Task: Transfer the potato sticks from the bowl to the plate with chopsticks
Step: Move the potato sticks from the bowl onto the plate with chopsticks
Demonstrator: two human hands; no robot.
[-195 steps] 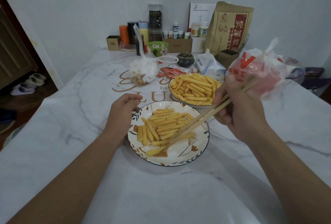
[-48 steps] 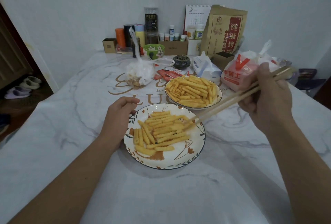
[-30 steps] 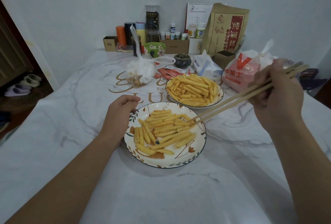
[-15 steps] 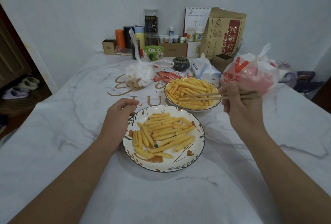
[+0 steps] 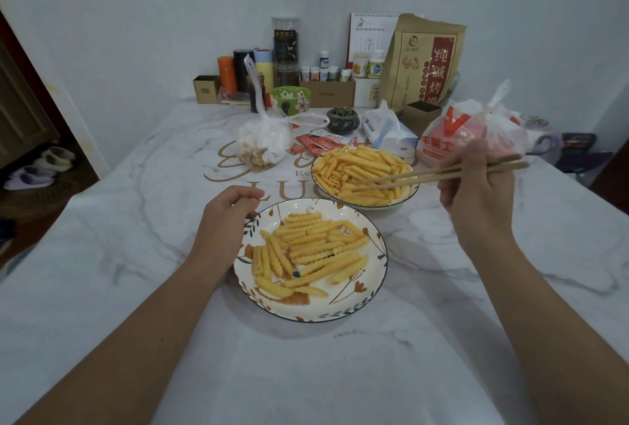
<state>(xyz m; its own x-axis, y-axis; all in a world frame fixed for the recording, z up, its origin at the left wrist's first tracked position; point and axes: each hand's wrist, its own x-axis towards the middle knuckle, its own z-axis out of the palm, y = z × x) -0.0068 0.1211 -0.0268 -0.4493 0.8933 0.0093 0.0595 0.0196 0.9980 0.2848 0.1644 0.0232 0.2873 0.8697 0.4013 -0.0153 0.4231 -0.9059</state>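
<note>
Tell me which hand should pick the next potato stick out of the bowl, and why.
The right hand. It grips the chopsticks, whose tips already reach in among the potato sticks in the bowl. The left hand holds no tool and rests at the plate's rim, likely steadying it.

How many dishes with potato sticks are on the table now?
2. The flowered plate is near, beside the left hand. The bowl is behind it, where the right hand dips the chopsticks. None seems hidden.
</note>
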